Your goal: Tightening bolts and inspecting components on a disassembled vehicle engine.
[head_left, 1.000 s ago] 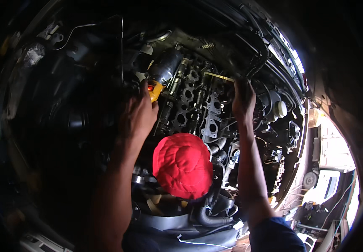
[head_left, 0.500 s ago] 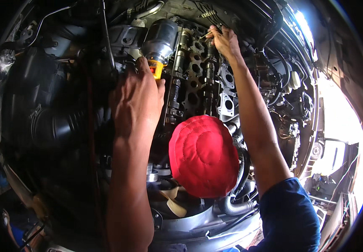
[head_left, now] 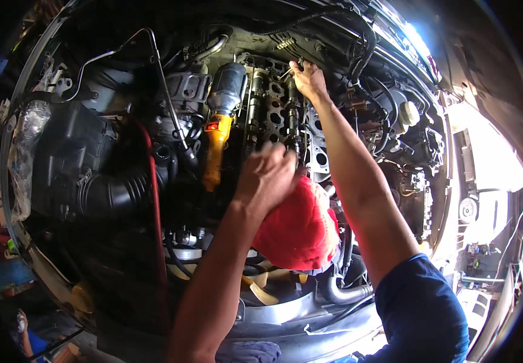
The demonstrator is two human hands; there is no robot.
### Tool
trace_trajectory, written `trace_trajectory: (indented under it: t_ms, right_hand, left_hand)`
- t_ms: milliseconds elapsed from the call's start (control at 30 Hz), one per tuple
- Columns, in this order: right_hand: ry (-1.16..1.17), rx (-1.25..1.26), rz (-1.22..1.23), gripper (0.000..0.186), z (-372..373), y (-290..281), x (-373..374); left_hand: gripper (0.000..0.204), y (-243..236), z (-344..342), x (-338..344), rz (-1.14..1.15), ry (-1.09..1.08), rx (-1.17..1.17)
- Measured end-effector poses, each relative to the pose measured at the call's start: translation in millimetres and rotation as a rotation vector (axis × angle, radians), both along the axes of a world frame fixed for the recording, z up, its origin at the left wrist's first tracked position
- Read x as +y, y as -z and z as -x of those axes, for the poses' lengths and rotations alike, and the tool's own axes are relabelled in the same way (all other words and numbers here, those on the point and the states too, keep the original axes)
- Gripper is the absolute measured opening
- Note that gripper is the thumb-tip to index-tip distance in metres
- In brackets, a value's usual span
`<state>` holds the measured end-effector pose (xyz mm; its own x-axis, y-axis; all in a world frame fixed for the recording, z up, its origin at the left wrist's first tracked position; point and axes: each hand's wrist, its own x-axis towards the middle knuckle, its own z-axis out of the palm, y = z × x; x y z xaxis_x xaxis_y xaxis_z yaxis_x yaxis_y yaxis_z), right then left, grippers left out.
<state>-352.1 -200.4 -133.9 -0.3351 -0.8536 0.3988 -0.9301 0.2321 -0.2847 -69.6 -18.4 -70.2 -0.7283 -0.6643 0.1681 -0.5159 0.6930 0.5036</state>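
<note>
Far ahead, my right hand (head_left: pixel 310 78) is closed, its fingertips pinching a thin pale rod (head_left: pixel 286 74) over the far end of the open engine's cylinder head (head_left: pixel 275 118). What kind of rod it is, I cannot make out. My left hand (head_left: pixel 266 178) is blurred by motion, with its fingers bent, over the near end of the engine and against the edge of a red cloth cap (head_left: pixel 301 233). Whether it holds anything is hidden. Left of the engine lies a work lamp (head_left: pixel 218 148) with a yellow handle and caged head, apart from both hands.
A black ribbed air hose (head_left: pixel 119 192) and a red rod (head_left: pixel 154 199) stand at left. Wiring and hoses (head_left: pixel 388 121) crowd the right side. Near the front are yellowish fan blades (head_left: pixel 260 291), a grey corrugated hose (head_left: pixel 343 293) and a folded dark cloth (head_left: pixel 248 351).
My left hand has let go of the work lamp and moved right and nearer, to the red cap. The lamp stays behind. My right hand still pinches the rod at the far end.
</note>
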Motion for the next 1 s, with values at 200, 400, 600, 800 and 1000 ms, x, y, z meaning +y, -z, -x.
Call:
trace_trajectory:
  t_ms: [200, 400, 600, 800, 1000]
  right_hand:
    - [0.081, 0.099, -0.080, 0.044, -33, 5, 10]
    - [-0.112, 0.245, 0.057, 0.045, -34, 3, 11]
    - [-0.172, 0.302, 0.079, 0.042, -25, 7, 7]
    - [-0.240, 0.237, 0.009, 0.038, -27, 2, 6]
    - [-0.223, 0.198, 0.000, 0.041, -24, 2, 2]
  left_hand:
    - [0.042, 2, -34, -31, 0.266, -0.559, -0.122]
    - [0.064, -12, -49, -39, 0.059, -0.589, -0.187]
    - [0.067, -7, -52, -39, 0.049, -0.568, -0.253]
    - [0.067, -6, -58, -37, -0.008, -0.500, -0.291]
    - [0.033, -14, -59, -32, 0.216, -0.501, -0.183]
